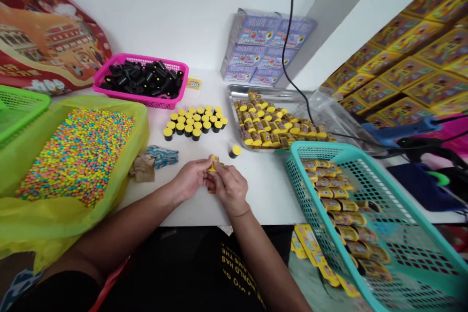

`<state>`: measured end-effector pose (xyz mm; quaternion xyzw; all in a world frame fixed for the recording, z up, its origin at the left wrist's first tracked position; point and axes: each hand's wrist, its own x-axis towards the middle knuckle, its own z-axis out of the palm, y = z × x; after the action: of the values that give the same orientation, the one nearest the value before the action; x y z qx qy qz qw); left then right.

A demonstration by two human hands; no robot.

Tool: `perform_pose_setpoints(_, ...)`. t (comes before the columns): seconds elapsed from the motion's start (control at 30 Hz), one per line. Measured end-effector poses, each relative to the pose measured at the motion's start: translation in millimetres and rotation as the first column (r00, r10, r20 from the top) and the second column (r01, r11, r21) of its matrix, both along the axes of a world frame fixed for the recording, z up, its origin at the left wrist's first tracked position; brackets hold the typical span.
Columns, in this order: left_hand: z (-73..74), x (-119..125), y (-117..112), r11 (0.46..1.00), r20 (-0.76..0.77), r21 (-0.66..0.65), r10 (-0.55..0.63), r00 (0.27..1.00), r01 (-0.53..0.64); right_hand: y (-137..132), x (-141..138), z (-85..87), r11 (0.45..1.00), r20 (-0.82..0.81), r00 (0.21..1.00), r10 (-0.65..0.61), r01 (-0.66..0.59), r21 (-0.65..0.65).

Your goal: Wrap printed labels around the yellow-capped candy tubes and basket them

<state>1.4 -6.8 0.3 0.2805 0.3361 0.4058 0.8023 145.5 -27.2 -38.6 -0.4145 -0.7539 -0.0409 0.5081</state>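
Note:
My left hand (193, 178) and my right hand (231, 186) meet over the front of the white table. Between their fingertips is a small yellow printed label (213, 165), and both hands are closed on it. Whether it is wrapped round anything is hidden by the fingers. Just beyond my right hand stands a single black canister with a yellow lid (235, 151). Further back, several such yellow-topped canisters (196, 125) stand upright in a close group. Left of my left hand lie a crumpled blue-striped cloth (163, 156) and a brown cloth (143, 168).
At left, a yellow-lined bin (141, 117) holds colourful candy beads; behind it, a pink basket (142, 101) holds black canisters. A metal tray (234, 95) and teal basket (351, 152) on the right carry labelled canisters. A black cable (287, 53) hangs down. Purple boxes (259, 48) stand against the wall.

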Motion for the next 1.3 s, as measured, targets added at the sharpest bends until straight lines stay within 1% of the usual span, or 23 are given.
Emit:
perform_pose_setpoints(0.07,2.8,0.5,0.3,0.999,0.012,0.004,0.035,0.999,-0.035,-1.1,-0.1,2.2,1.0,-0.024,1.0,0.002,-0.003,-0.016)
perform_pose_setpoints(0.2,5.7,-0.3,1.9,0.994,0.063,-0.035,0.102,0.993,-0.1,-1.0,0.5,5.3,0.994,-0.114,0.994,0.002,-0.014,-0.105)
perform_pose_setpoints(0.3,5.0,-1.3,2.6,0.992,0.08,-0.066,0.115,0.99,-0.11,0.6,0.3,3.5,0.994,-0.116,0.993,0.024,-0.036,-0.105)
perform_pose_setpoints(0.5,4.6,0.9,0.0,0.995,0.045,-0.023,0.097,0.994,-0.096,1.6,-2.6,-1.3,0.995,-0.07,0.997,0.041,-0.047,-0.083)
perform_pose_setpoints(0.67,2.1,3.5,-3.3,0.996,-0.018,-0.044,0.082,0.996,-0.083,-0.9,-1.9,1.0,0.999,-0.048,0.999,0.02,-0.022,-0.034)
perform_pose_setpoints(0.83,-1.3,1.5,-1.2,0.999,0.002,-0.049,0.012,1.0,-0.012,-1.7,-1.2,2.3,1.0,-0.02,1.0,0.004,-0.004,0.022)
perform_pose_setpoints(0.9,-2.2,0.2,0.9,0.998,0.026,-0.063,0.005,1.0,-0.004,-1.2,-1.5,2.8,1.0,-0.044,0.999,0.005,-0.005,0.011)
perform_pose_setpoints(1.03,-1.6,-1.0,4.0,0.995,0.107,-0.076,0.078,0.991,-0.07,0.7,-1.9,3.3,0.995,-0.104,0.994,-0.021,0.011,-0.097)
perform_pose_setpoints(1.1,-0.6,-1.1,4.6,0.994,0.129,-0.068,0.092,0.987,-0.084,1.7,-1.9,2.7,0.995,-0.109,0.994,-0.016,0.005,-0.099)
perform_pose_setpoints(1.17,0.5,-1.1,4.7,0.991,0.116,-0.075,0.115,0.987,-0.107,2.6,-2.1,2.0,0.997,-0.104,0.995,-0.002,-0.006,-0.081)
perform_pose_setpoints(1.3,1.5,-0.8,3.9,0.988,0.029,-0.056,0.146,0.989,-0.144,3.7,-3.1,2.0,0.996,-0.083,0.997,-0.007,0.0,-0.088)
